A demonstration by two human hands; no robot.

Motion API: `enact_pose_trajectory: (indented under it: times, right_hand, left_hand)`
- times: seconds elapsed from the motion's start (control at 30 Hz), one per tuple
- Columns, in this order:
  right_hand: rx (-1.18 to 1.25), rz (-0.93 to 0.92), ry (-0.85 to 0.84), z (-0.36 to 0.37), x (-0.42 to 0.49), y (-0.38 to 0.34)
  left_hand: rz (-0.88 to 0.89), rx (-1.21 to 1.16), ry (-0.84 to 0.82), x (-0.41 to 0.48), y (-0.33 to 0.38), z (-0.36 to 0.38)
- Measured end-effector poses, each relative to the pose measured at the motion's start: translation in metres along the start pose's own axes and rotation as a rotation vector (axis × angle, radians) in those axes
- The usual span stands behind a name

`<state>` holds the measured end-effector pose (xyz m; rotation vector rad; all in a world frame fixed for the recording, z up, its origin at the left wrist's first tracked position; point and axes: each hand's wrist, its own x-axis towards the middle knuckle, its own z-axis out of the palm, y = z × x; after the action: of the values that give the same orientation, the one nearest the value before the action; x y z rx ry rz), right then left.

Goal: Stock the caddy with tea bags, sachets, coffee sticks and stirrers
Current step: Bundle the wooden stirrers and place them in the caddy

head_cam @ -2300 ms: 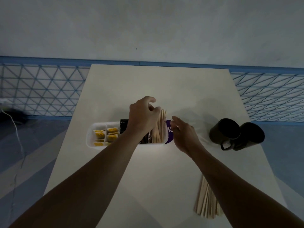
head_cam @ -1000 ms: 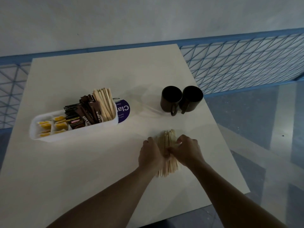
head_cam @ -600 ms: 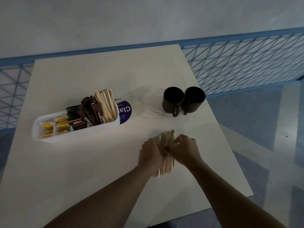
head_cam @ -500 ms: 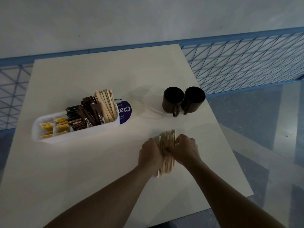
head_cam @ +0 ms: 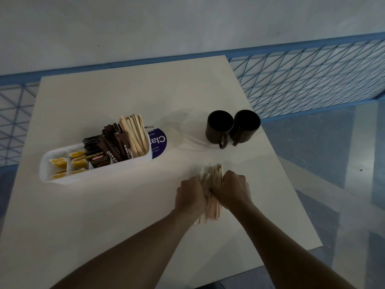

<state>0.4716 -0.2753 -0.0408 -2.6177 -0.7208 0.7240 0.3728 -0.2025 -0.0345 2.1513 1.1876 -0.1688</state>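
Observation:
A white caddy [head_cam: 98,175] lies on the left of the table. It holds yellow tea bags [head_cam: 66,164] at its left end, dark coffee sticks [head_cam: 108,150] in the middle and upright wooden stirrers [head_cam: 134,135] at its right end. Nearer me a loose bundle of wooden stirrers [head_cam: 212,184] lies on the table. My left hand [head_cam: 190,196] and my right hand [head_cam: 232,189] squeeze this bundle from both sides, fingers curled round it. The bundle's middle is hidden between my hands.
Two black mugs [head_cam: 233,127] stand side by side at the right of the cream table [head_cam: 125,215]. A clear plastic bag with a purple round label [head_cam: 159,142] lies just right of the caddy. The table's right edge drops to a blue floor and mesh fence.
Both hands left the caddy and came to the loose stirrers near me. Over the last second they have pressed the bundle tighter together; the view drifted slightly.

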Motion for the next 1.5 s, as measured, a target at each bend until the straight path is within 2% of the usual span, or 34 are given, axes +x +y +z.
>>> enact_pose_trajectory:
  times: [0.23, 0.6, 0.83, 1.13, 1.27, 1.37, 1.5]
  right_hand:
    - [0.023, 0.043, 0.044, -0.002, 0.0, -0.007]
    - [0.077, 0.098, -0.101, -0.005, 0.01, -0.001]
    - [0.08, 0.108, -0.11, -0.009, 0.012, -0.004]
    - [0.228, 0.027, -0.247, -0.017, 0.011, -0.04]
    - [0.416, -0.011, -0.264, -0.016, 0.015, -0.074]
    - [0.468, -0.069, -0.231, -0.014, 0.02, -0.106]
    - [0.558, -0.104, -0.227, -0.015, 0.023, -0.147]
  left_hand:
    - [-0.024, 0.003, -0.043, 0.002, -0.002, -0.005]
    - [-0.132, -0.213, -0.152, 0.014, -0.017, -0.018]
    - [-0.239, -0.318, -0.199, 0.014, -0.019, -0.025]
    - [-0.346, -0.813, -0.368, 0.02, -0.019, -0.063]
    - [-0.271, -0.932, -0.253, 0.023, -0.019, -0.095]
    - [-0.232, -1.053, -0.129, 0.027, -0.024, -0.122]
    - [-0.175, -1.18, -0.063, 0.027, -0.032, -0.16]
